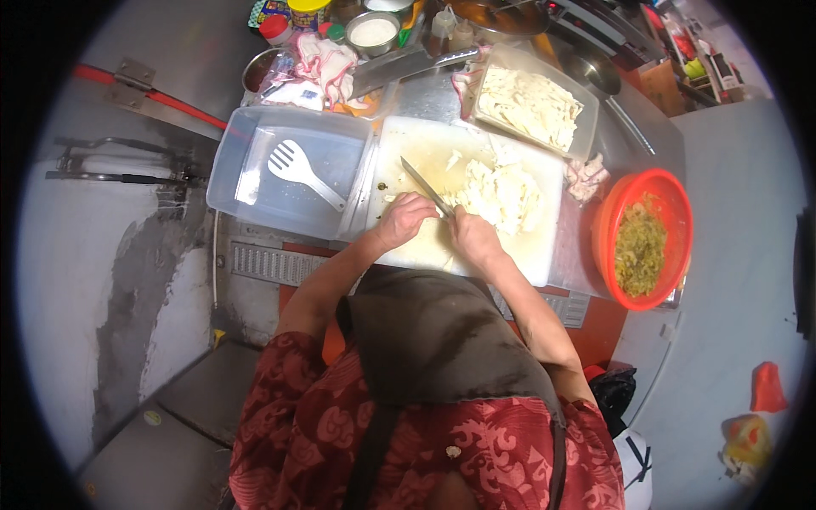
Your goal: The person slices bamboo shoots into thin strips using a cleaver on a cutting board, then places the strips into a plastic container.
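Note:
My right hand (pixel 477 241) grips the handle of a kitchen knife (pixel 421 180), its blade slanting up and left over a white cutting board (pixel 408 143). Close beside the blade is my left hand (pixel 407 220), fingers curled and fingertips low over the board. Whether a piece lies under those fingertips is hidden. A heap of pale sliced vegetable (pixel 503 194) spreads to the right of the knife, with small scraps scattered around the board.
Left of the board, a clear plastic tub (pixel 226 172) contains a white slotted turner (pixel 296 167). A tub of pale slices (pixel 593 131) overlaps the board's far right corner. A cleaver (pixel 392 70) lies behind. An orange-red colander (pixel 602 223) holding chopped greens (pixel 641 248) sits right, near a crumpled cloth (pixel 586 177).

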Motion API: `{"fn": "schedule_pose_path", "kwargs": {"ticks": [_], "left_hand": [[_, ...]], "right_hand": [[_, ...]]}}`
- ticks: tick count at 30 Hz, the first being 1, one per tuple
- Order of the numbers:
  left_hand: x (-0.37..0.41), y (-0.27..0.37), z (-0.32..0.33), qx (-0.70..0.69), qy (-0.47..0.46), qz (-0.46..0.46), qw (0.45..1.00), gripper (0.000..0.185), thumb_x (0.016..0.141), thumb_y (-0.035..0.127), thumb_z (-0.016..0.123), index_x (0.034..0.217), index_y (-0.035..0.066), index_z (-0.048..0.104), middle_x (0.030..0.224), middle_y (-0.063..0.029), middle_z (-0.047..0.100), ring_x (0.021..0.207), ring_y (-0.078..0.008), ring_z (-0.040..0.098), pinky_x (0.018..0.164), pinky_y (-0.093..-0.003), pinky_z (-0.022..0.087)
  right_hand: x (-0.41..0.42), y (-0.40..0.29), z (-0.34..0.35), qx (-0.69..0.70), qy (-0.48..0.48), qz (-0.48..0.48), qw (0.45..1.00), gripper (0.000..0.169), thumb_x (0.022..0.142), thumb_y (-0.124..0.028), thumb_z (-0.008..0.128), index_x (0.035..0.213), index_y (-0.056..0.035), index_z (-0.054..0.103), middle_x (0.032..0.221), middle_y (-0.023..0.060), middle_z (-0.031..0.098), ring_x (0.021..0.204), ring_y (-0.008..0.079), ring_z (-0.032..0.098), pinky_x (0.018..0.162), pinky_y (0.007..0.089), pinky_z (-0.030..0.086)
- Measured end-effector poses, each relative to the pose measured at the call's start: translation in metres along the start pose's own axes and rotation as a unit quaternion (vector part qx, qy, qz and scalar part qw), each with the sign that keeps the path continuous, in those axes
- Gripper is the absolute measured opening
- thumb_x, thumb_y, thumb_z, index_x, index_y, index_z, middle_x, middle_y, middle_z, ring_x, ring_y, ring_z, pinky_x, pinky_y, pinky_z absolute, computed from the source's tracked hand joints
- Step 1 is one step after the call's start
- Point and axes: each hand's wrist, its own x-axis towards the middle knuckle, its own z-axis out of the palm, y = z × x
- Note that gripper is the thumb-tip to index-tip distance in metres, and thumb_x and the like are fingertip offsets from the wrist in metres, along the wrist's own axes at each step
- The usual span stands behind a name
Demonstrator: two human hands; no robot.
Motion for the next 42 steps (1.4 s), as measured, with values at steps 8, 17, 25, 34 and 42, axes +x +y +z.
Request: {"fn": "schedule_pose_path", "kwargs": {"ticks": [8,17,25,34,42], "left_hand": [[0.005,0.005,-0.002,-0.011,0.011,0.009,1.0,0.021,0.07,-0.008,0.063,0.085,0.005,0.07,0.088,-0.0056,0.065,0.084,-0.0248,0.061,0.077,-0.0348,0.049],[0.002,0.002,-0.001,-0.011,-0.003,-0.001,1.0,0.024,0.071,-0.007,0.061,0.089,0.007,0.069,0.093,-0.0047,0.065,0.09,-0.0241,0.059,0.08,-0.0355,0.048],[0.003,0.004,-0.003,-0.007,-0.008,0.002,1.0,0.021,0.074,-0.006,0.062,0.089,0.005,0.07,0.093,-0.0064,0.065,0.089,-0.0252,0.06,0.079,-0.0357,0.049],[0.006,0.01,-0.021,0.022,-0.072,-0.011,0.997,0.033,0.068,-0.01,0.055,0.095,0.005,0.07,0.097,-0.0056,0.066,0.095,-0.0259,0.058,0.084,-0.0371,0.046],[0.032,-0.008,0.01,-0.032,-0.098,0.043,0.994,0.034,0.066,-0.009,0.059,0.095,0.006,0.069,0.097,-0.0046,0.066,0.097,-0.024,0.06,0.085,-0.0358,0.048]], "right_hand": [[-0.001,-0.001,-0.003,0.016,-0.01,0.02,1.0,0.019,0.091,-0.018,0.049,0.096,0.0003,0.053,0.069,0.0261,0.064,0.066,0.0415,0.066,0.062,0.0489,0.054],[-0.002,-0.003,-0.004,0.01,-0.02,0.012,1.0,0.02,0.092,-0.018,0.047,0.097,0.0008,0.054,0.067,0.0255,0.064,0.064,0.0409,0.065,0.06,0.049,0.053],[-0.004,0.0,0.005,0.029,-0.003,0.012,1.0,0.021,0.09,-0.017,0.049,0.1,0.0012,0.054,0.069,0.0265,0.064,0.064,0.042,0.065,0.06,0.0501,0.053],[-0.005,0.008,0.017,0.051,-0.017,0.035,0.998,0.026,0.091,-0.017,0.047,0.108,0.0011,0.054,0.073,0.0287,0.064,0.071,0.0442,0.065,0.067,0.0514,0.052],[-0.015,0.039,0.0,0.099,0.005,0.096,0.99,0.025,0.092,-0.019,0.049,0.105,0.0021,0.053,0.074,0.0289,0.064,0.073,0.0446,0.064,0.072,0.0519,0.051]]}}
